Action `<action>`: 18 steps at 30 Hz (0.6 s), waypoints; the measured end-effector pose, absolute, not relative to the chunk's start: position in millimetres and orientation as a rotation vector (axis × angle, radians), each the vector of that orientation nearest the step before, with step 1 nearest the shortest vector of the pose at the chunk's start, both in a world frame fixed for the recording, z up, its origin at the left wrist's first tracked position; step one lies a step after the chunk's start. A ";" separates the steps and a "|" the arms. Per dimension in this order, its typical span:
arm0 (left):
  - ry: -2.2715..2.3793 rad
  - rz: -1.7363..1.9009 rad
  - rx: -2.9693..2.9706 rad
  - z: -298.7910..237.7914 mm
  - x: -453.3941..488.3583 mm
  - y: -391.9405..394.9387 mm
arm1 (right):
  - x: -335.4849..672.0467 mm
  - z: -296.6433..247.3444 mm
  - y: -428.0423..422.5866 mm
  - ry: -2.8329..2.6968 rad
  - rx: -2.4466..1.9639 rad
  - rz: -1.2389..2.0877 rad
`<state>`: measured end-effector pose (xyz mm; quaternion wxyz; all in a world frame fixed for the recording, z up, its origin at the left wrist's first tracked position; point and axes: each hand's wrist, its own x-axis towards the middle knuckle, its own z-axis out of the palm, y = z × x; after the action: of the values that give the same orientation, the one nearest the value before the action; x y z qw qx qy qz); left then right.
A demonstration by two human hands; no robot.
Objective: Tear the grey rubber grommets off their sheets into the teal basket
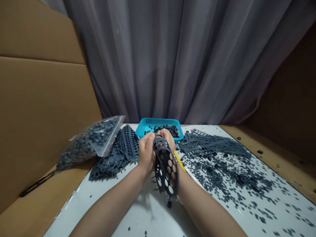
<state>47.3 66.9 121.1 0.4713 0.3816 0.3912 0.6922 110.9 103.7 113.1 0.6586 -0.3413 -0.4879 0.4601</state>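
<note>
A holed sheet [167, 168] is gripped at its upper end by both hands: the left hand [146, 152] is closed on its left edge, the right hand [168, 136] is curled around it from behind. The sheet is held upright above the worktop [138, 214], just in front of a blue basket [148, 122] filled with small dark pieces. A stack of sheets [118, 153] and a bag [93, 140] are seen to the left. Spent sheets [209, 143] and loose pieces [234, 177] are spread to the right.

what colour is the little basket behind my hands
Turquoise blue, with perforated walls; the basket shows best in the head view.
</note>
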 end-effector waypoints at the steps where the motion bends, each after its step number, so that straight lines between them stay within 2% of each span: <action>1: 0.952 1.681 0.956 119.0 48.0 68.9 | 114.6 112.0 109.8 -1.124 -0.755 1.066; 7: 1.014 1.620 1.027 114.0 21.4 82.0 | 153.0 121.5 125.2 -1.154 -0.443 1.474; 12: 1.147 1.502 0.898 114.7 -8.4 88.3 | 170.6 138.9 111.1 -1.078 -0.276 1.554; 18: 1.036 1.326 0.879 113.2 1.0 84.5 | 169.4 148.7 97.9 -1.015 -0.077 1.709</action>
<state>1.0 84.5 113.2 0.5823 0.3765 0.4434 0.5680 169.4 97.9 148.7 0.5447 -0.0326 -0.4279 0.7205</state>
